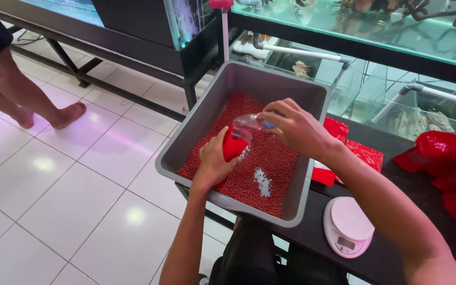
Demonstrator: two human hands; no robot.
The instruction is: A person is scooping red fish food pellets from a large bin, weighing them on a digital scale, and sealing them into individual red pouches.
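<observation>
A grey plastic tub (196, 124) holds a bed of small red pellets (270, 174) with a small patch of white pellets (262, 182). Over the pellets, my left hand (213, 162) grips a small red packet (233, 145) held upright. My right hand (294, 125) holds a clear plastic scoop (246, 125) tipped toward the packet's mouth. A few white pellets show at the packet's edge.
A small white digital scale (347, 226) sits on the dark table (391, 248) right of the tub. Red packets (364, 154) and a red plastic bag (447, 163) lie behind. Glass aquariums (386, 31) stand beyond. Another person's bare legs (27, 100) stand on the white tiled floor at left.
</observation>
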